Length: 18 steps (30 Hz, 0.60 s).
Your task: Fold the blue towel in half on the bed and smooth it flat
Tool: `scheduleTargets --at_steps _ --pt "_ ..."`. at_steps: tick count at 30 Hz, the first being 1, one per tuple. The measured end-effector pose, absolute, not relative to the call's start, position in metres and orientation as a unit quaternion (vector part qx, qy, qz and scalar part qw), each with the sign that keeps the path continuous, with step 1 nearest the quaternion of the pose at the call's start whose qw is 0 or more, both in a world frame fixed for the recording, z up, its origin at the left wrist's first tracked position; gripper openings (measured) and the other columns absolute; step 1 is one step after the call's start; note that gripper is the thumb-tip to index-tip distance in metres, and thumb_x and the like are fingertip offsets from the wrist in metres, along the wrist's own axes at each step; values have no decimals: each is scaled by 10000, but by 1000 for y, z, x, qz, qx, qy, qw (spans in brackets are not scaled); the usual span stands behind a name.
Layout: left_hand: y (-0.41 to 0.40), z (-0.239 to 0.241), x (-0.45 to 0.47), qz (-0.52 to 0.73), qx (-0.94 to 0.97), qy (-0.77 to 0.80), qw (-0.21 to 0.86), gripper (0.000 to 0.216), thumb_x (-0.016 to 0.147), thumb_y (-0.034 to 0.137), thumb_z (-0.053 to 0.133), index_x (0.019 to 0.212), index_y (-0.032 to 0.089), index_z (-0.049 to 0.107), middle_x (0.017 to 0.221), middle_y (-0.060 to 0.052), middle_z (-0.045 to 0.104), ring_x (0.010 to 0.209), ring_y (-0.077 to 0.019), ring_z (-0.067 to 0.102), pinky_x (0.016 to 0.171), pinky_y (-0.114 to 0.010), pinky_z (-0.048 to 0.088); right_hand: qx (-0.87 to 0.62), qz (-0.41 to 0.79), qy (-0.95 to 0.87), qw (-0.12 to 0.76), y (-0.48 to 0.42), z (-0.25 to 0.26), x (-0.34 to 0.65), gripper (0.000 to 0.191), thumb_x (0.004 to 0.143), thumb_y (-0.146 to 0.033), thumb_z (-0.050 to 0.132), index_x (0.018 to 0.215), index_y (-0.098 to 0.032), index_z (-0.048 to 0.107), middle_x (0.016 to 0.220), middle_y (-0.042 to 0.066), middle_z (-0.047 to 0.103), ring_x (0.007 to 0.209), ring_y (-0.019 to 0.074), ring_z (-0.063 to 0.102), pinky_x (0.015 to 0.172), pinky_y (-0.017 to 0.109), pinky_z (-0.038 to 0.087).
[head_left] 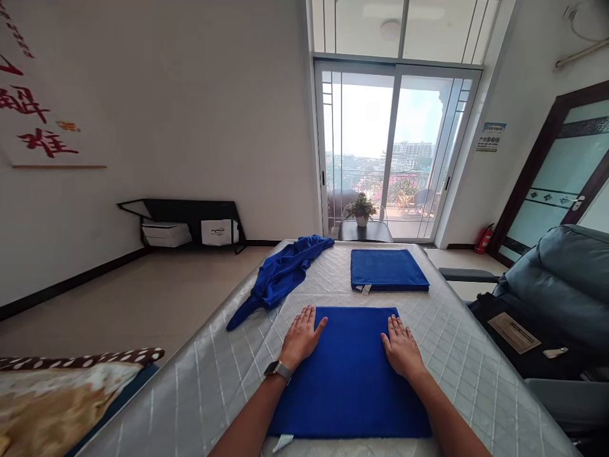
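Note:
A blue towel (354,374) lies flat as a smooth rectangle on the quilted mattress (204,387) before me, a white tag at its near left edge. My left hand (303,336) rests flat on its left edge near the far corner, fingers stretched out, a watch on the wrist. On the opposite edge my right hand (402,346) lies flat too, fingers extended. Beyond it sits a neat stack of folded blue towels (389,268) with white tags at the front. A crumpled blue towel (285,273) is heaped at the mattress's far left.
Right of the mattress stands a dark armchair (556,285) with a brown card (514,332) on it. A patterned blanket (61,393) lies at lower left. Past the far end are a potted plant (361,208) on a dark chair and a sliding glass door (356,152).

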<state>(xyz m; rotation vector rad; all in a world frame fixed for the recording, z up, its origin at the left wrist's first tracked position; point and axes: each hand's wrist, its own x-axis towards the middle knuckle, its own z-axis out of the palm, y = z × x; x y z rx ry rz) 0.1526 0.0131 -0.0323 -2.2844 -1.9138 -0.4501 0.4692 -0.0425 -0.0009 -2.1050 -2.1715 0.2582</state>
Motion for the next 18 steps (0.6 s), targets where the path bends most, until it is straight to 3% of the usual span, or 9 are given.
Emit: scheduleTargets --at_steps 5,11,14,18 --pt "13 -32 150 -125 -760 -635 66 685 1048 503 220 1533 48 389 1589 -210 399 1493 -284 349 1212 -455 310 -691 94 -714 61 -45 3 468 702 1024 -456 162 1612 -73 151 1690 90 117 1564 200 34 1258 404 30" --pt "12 -18 163 -138 -740 -650 108 650 1034 464 301 1505 38 441 1531 -254 468 1463 -357 390 1178 -533 357 -692 96 -712 71 -46 6 467 689 1028 -442 172 1610 -73 168 1687 93 116 1564 204 53 1256 408 28" --pt "-1 -6 205 -147 -779 -604 82 681 1045 516 261 1523 54 411 1564 -227 435 1486 -323 357 1191 -512 353 -692 93 -712 78 -46 5 466 684 1028 -439 187 1609 -80 178 1683 97 127 1563 209 67 1256 419 43" --pt "-28 -1 288 -164 -865 -474 22 624 1058 506 242 1576 169 327 1611 -147 387 1515 -255 307 1203 -501 349 -688 75 -719 68 -47 3 467 662 1022 -393 217 1606 -82 201 1681 110 141 1562 224 80 1255 433 70"
